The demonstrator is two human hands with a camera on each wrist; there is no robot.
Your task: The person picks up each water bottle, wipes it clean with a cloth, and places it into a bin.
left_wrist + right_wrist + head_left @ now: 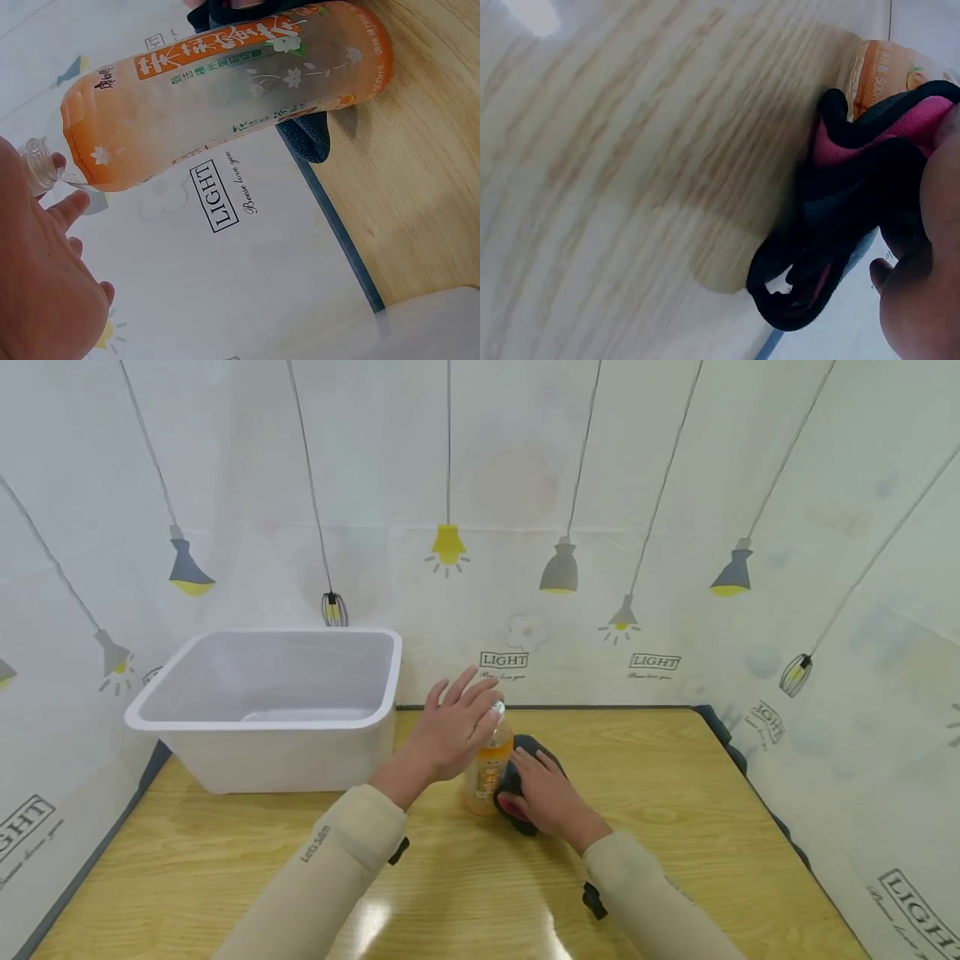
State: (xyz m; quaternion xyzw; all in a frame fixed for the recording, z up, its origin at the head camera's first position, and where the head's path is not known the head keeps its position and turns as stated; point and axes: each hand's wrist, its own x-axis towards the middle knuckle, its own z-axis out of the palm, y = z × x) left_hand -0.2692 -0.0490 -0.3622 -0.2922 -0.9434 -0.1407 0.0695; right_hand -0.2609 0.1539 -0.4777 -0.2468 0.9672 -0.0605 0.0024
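Two hands at table centre: left hand, fingers spread, steadies upright bottle by its top; right hand, fingers flat, presses dark cloth just right of it.

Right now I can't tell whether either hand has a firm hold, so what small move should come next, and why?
Probably curl the left hand round the neck of the bottle. Its fingers are spread, only touching the uncapped top, and the bottle stands upright beside the tub. The right hand lies on the dark cloth against the bottle, so a push there could tip it.
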